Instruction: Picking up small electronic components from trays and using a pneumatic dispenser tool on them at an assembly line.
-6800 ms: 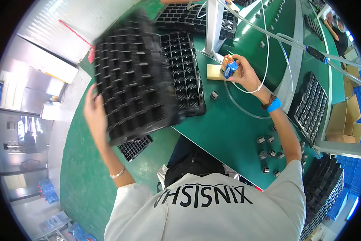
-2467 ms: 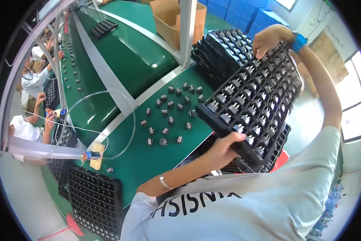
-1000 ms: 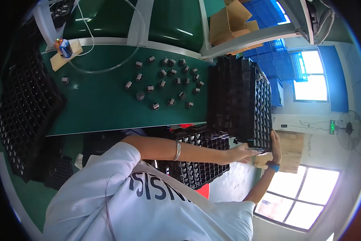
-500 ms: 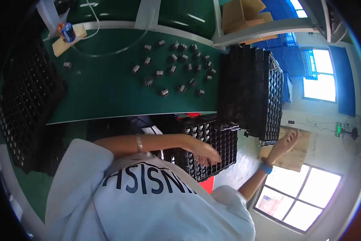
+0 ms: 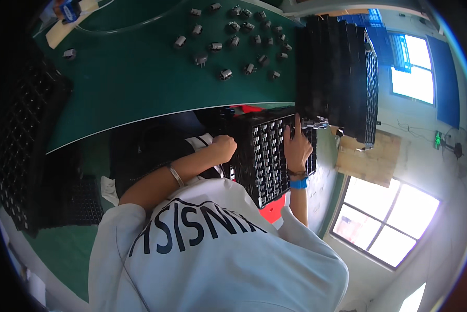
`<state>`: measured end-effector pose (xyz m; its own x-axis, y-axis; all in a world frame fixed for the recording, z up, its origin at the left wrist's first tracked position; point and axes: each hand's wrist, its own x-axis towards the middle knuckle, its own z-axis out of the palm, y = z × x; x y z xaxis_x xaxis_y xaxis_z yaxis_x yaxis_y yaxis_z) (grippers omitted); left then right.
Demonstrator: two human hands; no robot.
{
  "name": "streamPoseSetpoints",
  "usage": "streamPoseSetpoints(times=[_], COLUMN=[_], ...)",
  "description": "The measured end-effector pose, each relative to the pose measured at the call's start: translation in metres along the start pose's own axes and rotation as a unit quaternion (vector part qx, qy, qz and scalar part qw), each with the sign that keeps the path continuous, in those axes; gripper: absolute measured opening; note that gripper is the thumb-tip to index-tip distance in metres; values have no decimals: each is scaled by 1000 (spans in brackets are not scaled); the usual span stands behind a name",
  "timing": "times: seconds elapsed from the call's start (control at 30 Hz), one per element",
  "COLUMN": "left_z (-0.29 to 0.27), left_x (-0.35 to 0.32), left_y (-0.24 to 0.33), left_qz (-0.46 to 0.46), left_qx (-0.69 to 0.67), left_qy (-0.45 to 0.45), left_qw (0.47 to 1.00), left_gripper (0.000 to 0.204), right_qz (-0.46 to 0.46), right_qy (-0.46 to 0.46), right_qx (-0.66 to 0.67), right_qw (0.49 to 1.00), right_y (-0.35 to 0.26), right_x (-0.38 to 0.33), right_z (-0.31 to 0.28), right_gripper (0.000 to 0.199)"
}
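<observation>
A black compartment tray (image 5: pixel 269 169) with rows of small metal parts is in front of me, below the table edge, on top of a pile of similar trays. My left hand (image 5: pixel 224 149) is curled closed beside the tray's left side; its fingertips are hidden, and I cannot tell whether it grips the rim. Over the tray's right part lies my right hand (image 5: pixel 297 148), index finger stretched toward the far edge and thumb apart. Nothing shows in its fingers.
Several small metal cylindrical parts (image 5: pixel 215 47) lie scattered on the green table (image 5: pixel 124 78). A tall stack of black trays (image 5: pixel 329 78) rises at the table's right end. More black trays (image 5: pixel 28 130) lean at the left. A red stool (image 5: pixel 273 210) shows under the tray.
My right hand has come from beside the tall stack at the right onto the tray. My left hand has drawn back left from over the tray and curled. The view has shifted.
</observation>
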<state>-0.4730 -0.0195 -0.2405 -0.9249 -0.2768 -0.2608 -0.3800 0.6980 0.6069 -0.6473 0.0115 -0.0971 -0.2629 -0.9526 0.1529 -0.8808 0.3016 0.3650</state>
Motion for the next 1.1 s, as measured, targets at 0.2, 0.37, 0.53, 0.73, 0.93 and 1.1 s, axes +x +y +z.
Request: streamPoseSetpoints(times=[0.2, 0.37, 0.53, 0.73, 0.93, 1.1], left_z=[-1, -12, -39, -85, -83, -82], left_x=[-4, -13, -43, -99, -118, -119], left_y=[1, 6, 43, 60, 52, 47], left_qz=[3, 6, 31, 86, 66, 73], left_qx=[5, -23, -27, -30, -35, -25], left_qy=[55, 51, 29, 90, 137, 87], left_qw=[998, 998, 999, 992, 988, 993], left_gripper=[14, 16, 30, 33, 37, 48], right_qz=[6, 47, 70, 33, 142, 299], right_qy=[16, -43, -25, 55, -50, -51], right_qx=[30, -19, -21, -57, 117, 715], right_qw=[999, 998, 997, 996, 982, 631], right_y=[3, -2, 4, 21, -17, -27], right_x=[-2, -2, -4, -2, 4, 29], right_z=[-3, -1, 6, 6, -2, 9], right_gripper=[57, 64, 56, 47, 62, 75])
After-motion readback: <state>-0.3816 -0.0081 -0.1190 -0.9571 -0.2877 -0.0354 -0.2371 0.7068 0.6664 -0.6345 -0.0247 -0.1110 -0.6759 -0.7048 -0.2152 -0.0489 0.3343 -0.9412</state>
